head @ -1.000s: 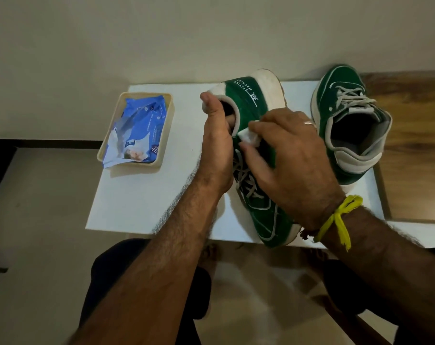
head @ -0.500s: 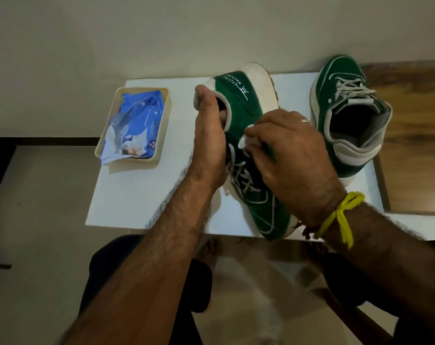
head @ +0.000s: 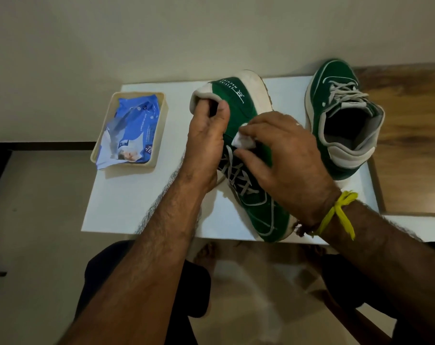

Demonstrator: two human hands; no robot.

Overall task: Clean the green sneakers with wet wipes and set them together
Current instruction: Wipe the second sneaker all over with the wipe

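A green sneaker (head: pixel 239 105) with a white sole lies tilted on its side in the middle of the white table (head: pixel 126 202), toe toward me. My left hand (head: pixel 206 145) grips its collar, fingers inside the opening. My right hand (head: pixel 281 160) presses a small white wet wipe (head: pixel 244 141) against the green side of that shoe, near the laces. The second green sneaker (head: pixel 341 115) stands upright at the table's right, toe pointing away, untouched.
A cream tray (head: pixel 159 135) at the table's left holds a blue wet-wipe packet (head: pixel 129 130). A wooden surface (head: pixel 410 135) adjoins the table on the right. The wall runs close behind the table. My knees and bare feet show below the table's near edge.
My right hand with the wipe has shifted slightly along the shoe's side. My left hand has tightened its hold on the collar. The view has drifted a little.
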